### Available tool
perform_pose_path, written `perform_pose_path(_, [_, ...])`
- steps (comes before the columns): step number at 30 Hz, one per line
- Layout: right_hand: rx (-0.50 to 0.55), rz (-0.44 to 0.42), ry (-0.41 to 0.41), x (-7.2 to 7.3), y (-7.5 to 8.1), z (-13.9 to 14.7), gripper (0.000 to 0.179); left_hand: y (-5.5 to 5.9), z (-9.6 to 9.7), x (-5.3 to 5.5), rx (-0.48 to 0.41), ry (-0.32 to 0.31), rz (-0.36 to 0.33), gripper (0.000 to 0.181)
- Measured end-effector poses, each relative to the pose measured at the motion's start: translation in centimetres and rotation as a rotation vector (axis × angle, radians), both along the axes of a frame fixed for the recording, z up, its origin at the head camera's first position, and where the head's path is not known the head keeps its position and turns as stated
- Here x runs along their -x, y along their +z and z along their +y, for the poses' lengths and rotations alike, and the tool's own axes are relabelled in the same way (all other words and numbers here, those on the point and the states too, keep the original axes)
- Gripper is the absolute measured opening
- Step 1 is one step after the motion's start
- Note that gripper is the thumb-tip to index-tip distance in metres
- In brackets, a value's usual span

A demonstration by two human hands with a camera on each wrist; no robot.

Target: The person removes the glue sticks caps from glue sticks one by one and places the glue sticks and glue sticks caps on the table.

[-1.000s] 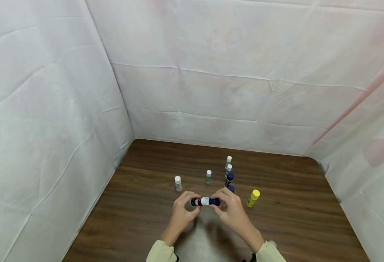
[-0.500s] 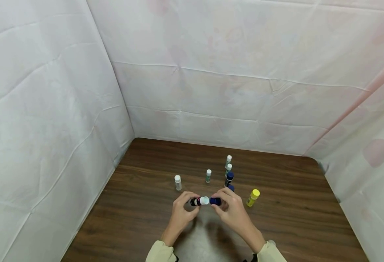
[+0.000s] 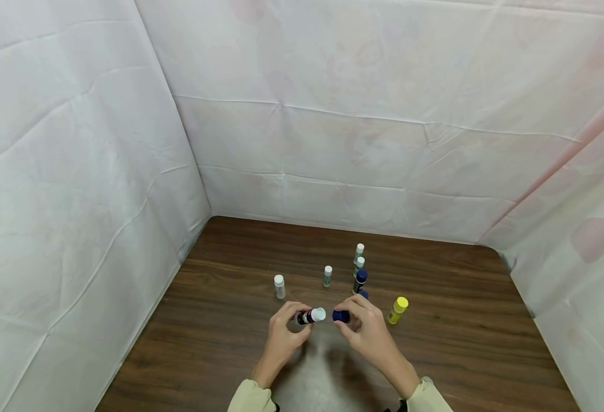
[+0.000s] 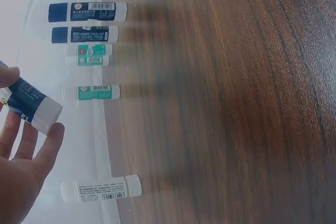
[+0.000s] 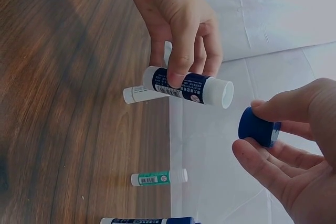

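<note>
My left hand (image 3: 283,336) grips an uncapped glue stick (image 3: 308,316) by its dark-labelled barrel, above the table. In the right wrist view, the white open end of that glue stick (image 5: 191,86) faces my right hand (image 5: 302,150). Between thumb and fingers, my right hand pinches a dark blue cap (image 5: 257,127), held apart from the stick with a small gap between them. The left wrist view shows part of my left hand (image 4: 26,174) round the same dark label.
Upright on the wooden table (image 3: 219,343) stand a white glue stick (image 3: 279,287), a small green-labelled one (image 3: 327,277), two more of that sort behind, two blue-capped ones (image 3: 360,280) and a yellow one (image 3: 397,311). White cloth (image 3: 302,143) walls the table's back and sides.
The blue cap has come off the glue stick and moved slightly right with my right hand. My left hand has drawn the stick a little left, its open end turning toward the head camera.
</note>
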State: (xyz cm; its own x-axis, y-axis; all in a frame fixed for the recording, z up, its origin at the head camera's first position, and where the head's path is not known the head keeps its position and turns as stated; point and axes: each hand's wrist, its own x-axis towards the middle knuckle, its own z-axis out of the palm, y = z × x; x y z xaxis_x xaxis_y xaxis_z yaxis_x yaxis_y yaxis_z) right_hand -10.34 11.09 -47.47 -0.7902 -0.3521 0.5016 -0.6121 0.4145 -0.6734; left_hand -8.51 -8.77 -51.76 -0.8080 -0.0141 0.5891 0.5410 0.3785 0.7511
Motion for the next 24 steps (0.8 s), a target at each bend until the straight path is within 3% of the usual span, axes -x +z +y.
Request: perform_pose_path(24, [-0.008, 0.01, -0.052, -0.46, -0.05, 0.66, 0.03, -0.54, -0.43, -0.08, -0.053, 0.004, -0.045, 0.036])
